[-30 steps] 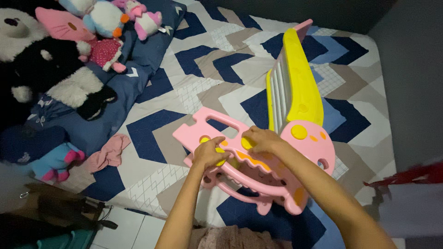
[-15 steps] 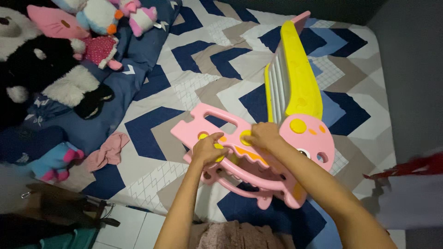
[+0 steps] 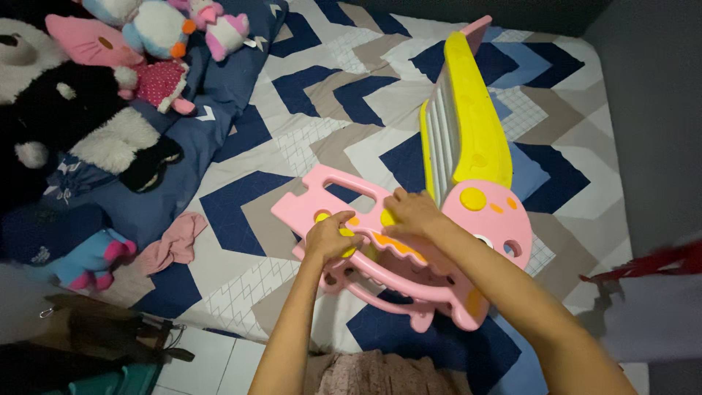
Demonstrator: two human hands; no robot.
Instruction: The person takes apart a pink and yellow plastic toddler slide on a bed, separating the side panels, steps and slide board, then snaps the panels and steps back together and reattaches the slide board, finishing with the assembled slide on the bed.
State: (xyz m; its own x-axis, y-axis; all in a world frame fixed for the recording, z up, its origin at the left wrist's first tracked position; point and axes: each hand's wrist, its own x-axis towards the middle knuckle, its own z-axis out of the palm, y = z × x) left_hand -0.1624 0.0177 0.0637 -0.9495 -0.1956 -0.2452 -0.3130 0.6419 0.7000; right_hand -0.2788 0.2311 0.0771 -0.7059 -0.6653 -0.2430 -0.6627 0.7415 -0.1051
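On the bed (image 3: 241,132), both hands grip a pink toy slide frame (image 3: 409,249): the left hand (image 3: 330,238) closes its fingers on a yellow knob, and the right hand (image 3: 411,212) clasps another beside the yellow chute (image 3: 475,124). Steady pressure and level panels would seat the pieces best.

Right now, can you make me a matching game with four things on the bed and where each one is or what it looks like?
Things:
1. yellow slide
2. panda toy
3. pink cloth
4. left hand

Places or looks:
A. lying crumpled on the sheet near the bed's edge
B. resting on the pink frame of the toy slide
C. black and white, on the dark blue bedding
D. long, reaching away toward the far end of the bed

Pairs: 1-D, 2-C, 3-A, 4-B
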